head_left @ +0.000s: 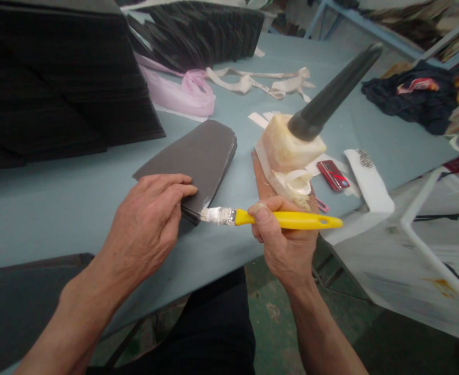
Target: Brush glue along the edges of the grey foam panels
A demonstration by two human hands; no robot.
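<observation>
Right grip (286, 239): you have it closed around the yellow-handled brush (300, 220), thumb on top, the handle pointing to the right.
Bristles (212, 215): caked in white, they touch the near right corner of the dark grey stack (198, 153), where a whitish smear shows.
Left grip (145, 224): you rest its fingers on top of the stack at the near end; the thumb is hidden, so whether it pinches cannot be told.
Stack: it lies flat on the pale blue desk (97, 208), its thin layers showing along the right side, between your left fingers and the cream block.
Cream block (292, 143): just beyond your right hand, on a brown board (260, 179), with a dark tapered rod (336, 91) rising from it, tilted to the far right.
Right side: a small red packet (333, 175) lies near the block, next to a white curved piece (370, 182); farther off is a dark cloth bundle (412, 99) with a red print.
Far side: a pink plastic bag (178, 91), and to its right a crumpled white ribbon (260, 86); behind them stands a row of dark sheets (209, 31).
Left side: a tall dark pile (58, 83) fills the far left; another dark piece (26, 302) is at the near left.
</observation>
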